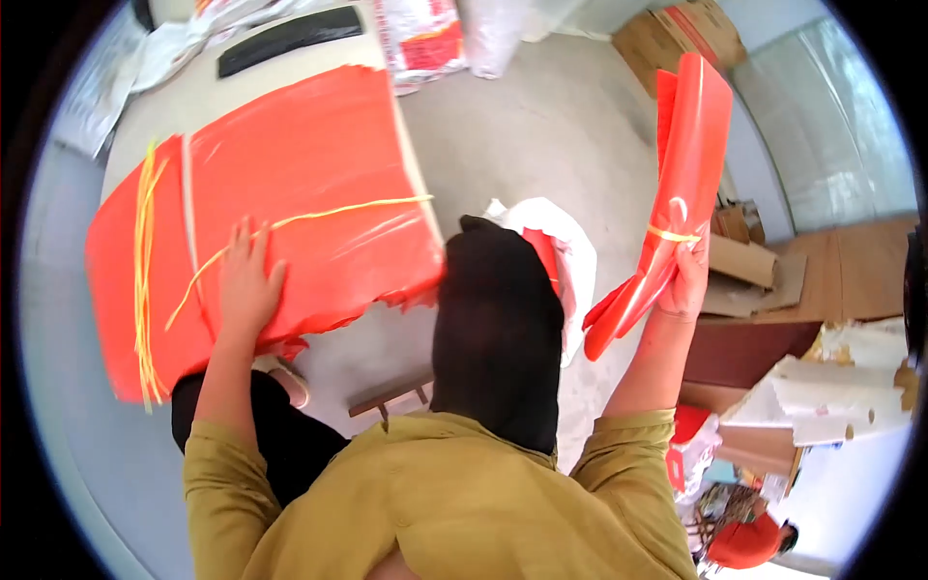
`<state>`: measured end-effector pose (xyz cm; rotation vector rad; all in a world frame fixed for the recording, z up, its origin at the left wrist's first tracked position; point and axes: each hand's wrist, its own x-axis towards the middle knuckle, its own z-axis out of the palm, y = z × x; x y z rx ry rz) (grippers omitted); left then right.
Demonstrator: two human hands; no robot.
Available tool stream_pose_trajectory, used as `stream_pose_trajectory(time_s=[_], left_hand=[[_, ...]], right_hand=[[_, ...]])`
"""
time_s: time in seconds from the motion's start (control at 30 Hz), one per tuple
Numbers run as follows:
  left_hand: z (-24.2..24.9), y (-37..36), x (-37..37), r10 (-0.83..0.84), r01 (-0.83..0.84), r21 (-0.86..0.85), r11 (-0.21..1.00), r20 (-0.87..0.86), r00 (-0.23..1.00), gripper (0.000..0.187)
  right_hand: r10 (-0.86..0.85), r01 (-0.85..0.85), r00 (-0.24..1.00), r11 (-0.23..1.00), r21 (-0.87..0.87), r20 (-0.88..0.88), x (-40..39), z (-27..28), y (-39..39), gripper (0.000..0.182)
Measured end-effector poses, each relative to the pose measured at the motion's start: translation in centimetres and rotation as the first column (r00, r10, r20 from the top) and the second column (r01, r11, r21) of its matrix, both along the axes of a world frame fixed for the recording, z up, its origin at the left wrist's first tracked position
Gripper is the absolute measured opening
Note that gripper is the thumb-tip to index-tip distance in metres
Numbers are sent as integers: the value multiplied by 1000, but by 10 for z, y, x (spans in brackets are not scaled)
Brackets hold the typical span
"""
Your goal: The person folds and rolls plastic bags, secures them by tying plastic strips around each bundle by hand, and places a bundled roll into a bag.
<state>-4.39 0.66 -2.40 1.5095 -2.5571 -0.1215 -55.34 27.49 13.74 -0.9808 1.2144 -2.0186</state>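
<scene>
A wide stack of glossy red plastic sheets (319, 145) lies on the table to my left. My left hand (248, 280) rests flat on it with the fingers apart. A single yellow tie strip (338, 208) runs across the stack by my fingertips. Several more yellow strips (145, 261) lie in a bunch near the stack's left end, beside a pale band (188, 193). Out to the right, my right hand (686, 275) is closed around a folded bundle of red plastic sheets (691, 145), held up off the floor. A yellow strip circles this bundle just above my fingers.
A white sack (570, 242) with red material inside stands by my knee. A black folded item (290, 42) lies at the table's far end. Cardboard boxes (677, 39) stand at the back, with more cardboard (841, 275) at right. Another person (749, 543) is at lower right.
</scene>
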Motion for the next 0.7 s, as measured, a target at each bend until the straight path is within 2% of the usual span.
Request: stream_pose_trajectory(time_s=[0.07, 0.17, 0.27, 0.33, 0.4, 0.43, 0.47, 0.5, 0.7], left_hand=[[-5, -1, 2, -6, 6, -7, 1000, -8, 1000, 69], [-9, -4, 4, -15, 14, -25, 1000, -11, 1000, 68], [-12, -4, 6, -40, 39, -51, 998, -13, 999, 67], [-11, -4, 6, -54, 54, -69, 996, -11, 998, 66], [-7, -3, 3, -63, 63, -56, 996, -1, 998, 66], [-5, -2, 3, -68, 68, -48, 997, 5, 998, 66], [-5, -2, 4, -73, 73, -48, 996, 6, 997, 66], [-6, -3, 5, -76, 76, -49, 996, 4, 997, 66], [-1, 1, -2, -76, 75, -21, 997, -14, 997, 64]], right_hand=[[-85, 85, 996, 995, 45, 7, -20, -28, 32, 81], [-18, 10, 996, 995, 98, 84, -47, -100, 65, 78], [5, -50, 986, 963, 263, 167, -57, -201, 88, 72], [-55, -138, 931, 862, 487, 362, -54, -269, 101, 68], [-118, -231, 855, 785, 574, 505, -48, -354, 123, 68], [-121, -258, 864, 728, 635, 489, -44, -383, 137, 69], [-122, -280, 874, 665, 692, 470, -40, -399, 147, 71], [-129, -258, 869, 705, 660, 478, -31, -393, 149, 77], [-209, -251, 798, 736, 628, 565, -43, -353, 121, 79]])
